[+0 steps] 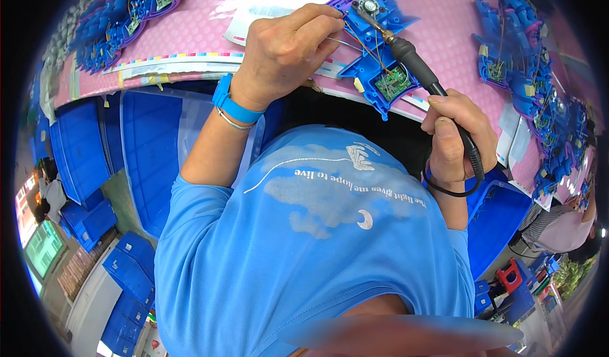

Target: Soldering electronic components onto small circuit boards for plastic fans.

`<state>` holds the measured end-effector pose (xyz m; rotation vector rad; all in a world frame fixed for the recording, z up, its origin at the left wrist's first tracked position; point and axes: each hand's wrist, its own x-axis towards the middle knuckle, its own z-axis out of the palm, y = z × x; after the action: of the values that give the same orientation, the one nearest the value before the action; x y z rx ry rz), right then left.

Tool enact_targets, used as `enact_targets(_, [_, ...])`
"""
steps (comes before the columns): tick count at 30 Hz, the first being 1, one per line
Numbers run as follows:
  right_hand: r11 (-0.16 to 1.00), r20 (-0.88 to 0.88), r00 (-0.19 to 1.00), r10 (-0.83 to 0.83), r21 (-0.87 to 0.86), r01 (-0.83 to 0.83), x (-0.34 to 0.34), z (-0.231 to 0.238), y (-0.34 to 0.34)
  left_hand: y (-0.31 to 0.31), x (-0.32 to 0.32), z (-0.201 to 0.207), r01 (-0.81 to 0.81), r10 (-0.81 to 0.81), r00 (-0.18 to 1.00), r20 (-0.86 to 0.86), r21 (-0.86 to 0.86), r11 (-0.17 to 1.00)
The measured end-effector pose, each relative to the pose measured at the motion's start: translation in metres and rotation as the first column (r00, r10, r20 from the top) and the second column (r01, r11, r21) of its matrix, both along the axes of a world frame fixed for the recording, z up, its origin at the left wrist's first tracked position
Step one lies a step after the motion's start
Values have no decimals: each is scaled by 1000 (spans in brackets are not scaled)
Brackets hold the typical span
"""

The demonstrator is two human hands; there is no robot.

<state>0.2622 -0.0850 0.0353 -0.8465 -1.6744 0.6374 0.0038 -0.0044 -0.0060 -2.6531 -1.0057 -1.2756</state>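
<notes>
My right hand (462, 138) is closed around the black handle of a soldering iron (415, 62). The iron's metal tip reaches up to a round speaker (369, 6) set in a blue plastic housing (352, 70). Thin orange and dark wires run from the speaker's side down to a green circuit board (393, 82) at the near end of this housing. Left of it, my left hand (288, 49) is pinched shut, with a thin silvery solder wire (346, 42) sticking out from it. The fingertips are partly hidden behind the hand.
Rows of similar blue housings with wired boards lie at the far left (130, 18) and along the right (530, 71). Pink bubble-patterned sheeting (203, 14) covers the table. Blue bins (149, 160) stand below its near edge. Another person (561, 227) is at the far right.
</notes>
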Motion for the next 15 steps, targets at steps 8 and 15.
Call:
enact_targets(8, [1000, -16, 1000, -16, 6, 17, 6, 3, -3, -8, -1, 15, 31, -33, 997, 73, 26, 999])
enact_targets(15, [1000, -52, 998, -29, 11, 29, 11, 2, -4, -7, 6, 20, 65, -60, 993, -99, 55, 996])
